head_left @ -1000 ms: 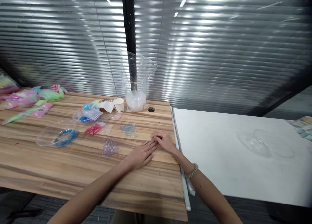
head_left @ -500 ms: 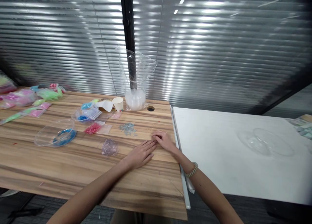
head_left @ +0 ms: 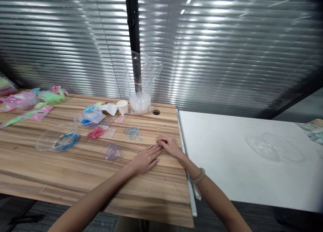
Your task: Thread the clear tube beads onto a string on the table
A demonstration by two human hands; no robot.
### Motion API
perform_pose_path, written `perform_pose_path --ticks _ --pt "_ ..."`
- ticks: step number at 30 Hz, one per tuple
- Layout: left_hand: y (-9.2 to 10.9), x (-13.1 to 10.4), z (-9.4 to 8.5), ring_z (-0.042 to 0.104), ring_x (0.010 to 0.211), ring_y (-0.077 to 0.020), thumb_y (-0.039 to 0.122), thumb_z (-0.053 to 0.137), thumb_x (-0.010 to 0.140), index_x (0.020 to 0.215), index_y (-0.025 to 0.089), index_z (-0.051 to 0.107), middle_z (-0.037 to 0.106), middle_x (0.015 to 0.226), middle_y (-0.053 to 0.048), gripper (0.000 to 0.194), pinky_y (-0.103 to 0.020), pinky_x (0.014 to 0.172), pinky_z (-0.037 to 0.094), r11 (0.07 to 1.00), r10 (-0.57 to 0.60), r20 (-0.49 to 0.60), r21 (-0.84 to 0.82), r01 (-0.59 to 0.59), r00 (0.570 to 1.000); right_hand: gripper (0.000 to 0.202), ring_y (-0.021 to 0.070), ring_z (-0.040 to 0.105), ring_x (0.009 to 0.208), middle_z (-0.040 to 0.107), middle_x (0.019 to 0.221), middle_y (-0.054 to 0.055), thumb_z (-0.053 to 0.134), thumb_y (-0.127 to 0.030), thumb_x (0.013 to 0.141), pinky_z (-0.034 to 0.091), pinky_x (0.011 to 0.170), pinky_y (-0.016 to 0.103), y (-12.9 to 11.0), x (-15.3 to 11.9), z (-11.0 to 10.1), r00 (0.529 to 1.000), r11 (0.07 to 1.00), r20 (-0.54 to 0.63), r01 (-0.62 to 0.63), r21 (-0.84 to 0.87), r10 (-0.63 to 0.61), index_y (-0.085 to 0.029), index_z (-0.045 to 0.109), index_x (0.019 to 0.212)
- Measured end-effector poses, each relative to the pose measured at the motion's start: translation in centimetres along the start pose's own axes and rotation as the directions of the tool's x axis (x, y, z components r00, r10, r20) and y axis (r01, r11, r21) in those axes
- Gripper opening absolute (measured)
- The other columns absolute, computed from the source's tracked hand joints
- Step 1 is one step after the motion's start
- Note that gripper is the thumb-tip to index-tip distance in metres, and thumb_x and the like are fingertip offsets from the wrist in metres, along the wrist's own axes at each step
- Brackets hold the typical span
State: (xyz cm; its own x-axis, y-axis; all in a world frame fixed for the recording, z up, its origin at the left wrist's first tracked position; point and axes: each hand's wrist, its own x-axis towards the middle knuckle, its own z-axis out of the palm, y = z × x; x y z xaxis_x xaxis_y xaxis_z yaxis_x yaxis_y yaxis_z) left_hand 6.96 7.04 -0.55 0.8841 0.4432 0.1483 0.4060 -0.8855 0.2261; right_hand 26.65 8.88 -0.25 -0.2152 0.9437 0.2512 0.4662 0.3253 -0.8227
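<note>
My left hand (head_left: 146,160) lies flat on the wooden table (head_left: 101,178), palm down, fingers extended toward my right hand. My right hand (head_left: 169,145) has its fingers curled and pressed together at the left hand's fingertips; anything between them is too small to make out. To the left of the hands sit a pile of clear lilac pieces (head_left: 113,152) and, farther back, a pile of pale blue-grey pieces (head_left: 132,133). A small bag of red pieces (head_left: 96,132) lies beyond the lilac pile.
Clear round dishes (head_left: 42,141) with blue pieces stand at the left. A paper cup (head_left: 122,108) and bagged clear bowls (head_left: 140,103) are at the back, near a cable hole (head_left: 156,112). Colourful bags (head_left: 51,96) lie far left; a white table (head_left: 214,158) adjoins at right.
</note>
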Motion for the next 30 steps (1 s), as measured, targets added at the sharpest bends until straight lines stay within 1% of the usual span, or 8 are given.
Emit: perform_pose_path --ticks 6,12,16,22,30 --pt "0.00 0.04 0.04 0.018 0.140 -0.0198 0.031 0.033 0.098 0.145 0.015 0.024 0.023 0.151 -0.009 0.051 -0.038 0.114 0.020 1.000 -0.007 0.020 0.004 0.007 1.000 0.022 0.0184 0.063 0.089 0.071 0.094 0.005 0.048 -0.016 0.082 0.047 0.083 0.032 0.26 0.03 0.10 1.000 1.000 0.002 0.003 0.000 -0.003 -0.019 0.070 0.085" --pt "-0.10 0.04 0.14 0.019 0.139 -0.0206 0.032 0.033 0.098 0.146 0.016 0.023 0.024 0.150 -0.008 0.051 -0.038 0.114 0.020 1.000 -0.002 0.002 -0.024 0.002 1.000 0.022 0.0180 0.063 0.088 0.070 0.094 0.004 0.048 -0.015 0.082 0.047 0.082 0.031 0.18 0.03 0.06 1.000 1.000 0.009 0.003 -0.004 -0.003 -0.019 0.070 0.085" --pt "-0.19 0.05 0.18 0.018 0.140 -0.0204 0.032 0.034 0.098 0.146 0.016 0.022 0.023 0.151 -0.008 0.052 -0.038 0.114 0.019 1.000 -0.002 0.009 -0.017 0.003 1.000 0.021 0.0179 0.063 0.086 0.070 0.092 0.005 0.049 -0.015 0.081 0.047 0.081 0.031 0.05 0.02 0.06 1.000 1.000 0.011 -0.013 -0.007 0.013 -0.018 0.070 0.084" --pt "-0.13 0.06 0.00 0.018 0.140 -0.0200 0.032 0.034 0.098 0.147 0.018 0.021 0.023 0.151 -0.007 0.052 -0.038 0.114 0.020 1.000 0.004 -0.010 -0.028 -0.004 1.000 0.022 0.0179 0.063 0.087 0.070 0.092 0.004 0.048 -0.015 0.081 0.047 0.081 0.031 0.21 0.03 0.08 1.000 1.000 0.016 0.007 0.020 -0.008 -0.019 0.070 0.084" --pt "-0.04 0.08 -0.12 0.019 0.140 -0.0200 0.032 0.034 0.098 0.147 0.018 0.020 0.022 0.151 -0.007 0.052 -0.038 0.114 0.020 0.999 0.003 -0.004 -0.032 -0.003 1.000 0.022 0.0178 0.063 0.086 0.070 0.093 0.004 0.048 -0.017 0.083 0.048 0.081 0.031 0.22 0.05 0.07 1.000 1.000 0.015 0.011 0.011 -0.011 -0.019 0.070 0.084"
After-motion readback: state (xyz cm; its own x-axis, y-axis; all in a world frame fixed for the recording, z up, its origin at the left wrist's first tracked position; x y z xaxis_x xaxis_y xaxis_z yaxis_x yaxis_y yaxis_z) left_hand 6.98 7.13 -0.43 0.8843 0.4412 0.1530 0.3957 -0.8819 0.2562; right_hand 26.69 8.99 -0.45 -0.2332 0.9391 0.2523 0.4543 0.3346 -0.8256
